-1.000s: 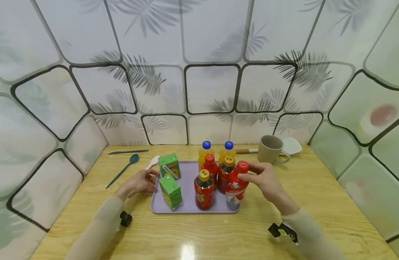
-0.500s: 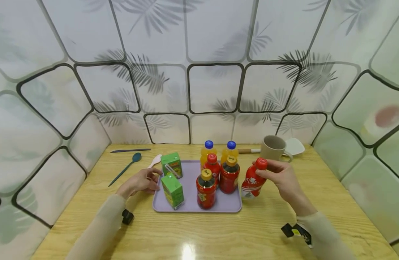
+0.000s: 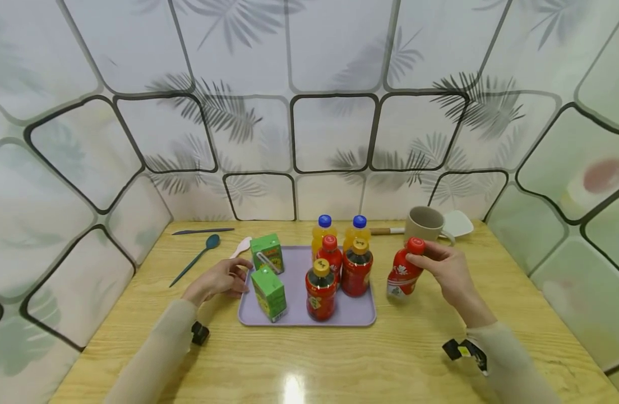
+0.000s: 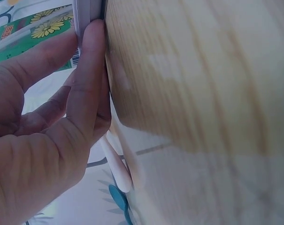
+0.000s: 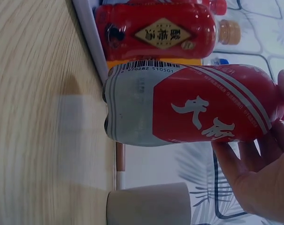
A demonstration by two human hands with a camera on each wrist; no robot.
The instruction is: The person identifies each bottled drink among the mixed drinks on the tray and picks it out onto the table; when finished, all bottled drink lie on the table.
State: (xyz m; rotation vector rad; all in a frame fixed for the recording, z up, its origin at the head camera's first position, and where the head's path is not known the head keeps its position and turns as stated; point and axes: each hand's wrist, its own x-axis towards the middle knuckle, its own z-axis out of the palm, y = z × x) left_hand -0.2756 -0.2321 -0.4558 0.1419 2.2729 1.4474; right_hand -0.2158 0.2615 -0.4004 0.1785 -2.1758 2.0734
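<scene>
Red-and-white plastic bottle with red cap (image 3: 406, 270): tilted, right of the tray; neck pinched between thumb and fingers of the right hand (image 3: 446, 270). Contact with the table cannot be told.

Pale wood-grain table (image 3: 340, 362): bears all items.

Lilac rectangular plastic tray (image 3: 296, 272): left rim held between thumb and bent fingers of the left hand (image 3: 216, 284).

Gold-capped dark bottles with red labels (image 3: 320, 295), two: upright on tray.

Red plastic bottle with red cap (image 3: 331, 257): upright, between them and slightly back.

Orange juice bottles with blue caps (image 3: 357, 232), two: tray's rear.

Beige mug (image 3: 424, 223): back right, before a brown-handled white spatula (image 3: 459, 223).

Green drink cartons (image 3: 269, 296), two: tray's left.

Teal spoon (image 3: 192, 263), dark blue knife (image 3: 203, 231), pale pink spoon (image 3: 242, 246): left of tray.
</scene>
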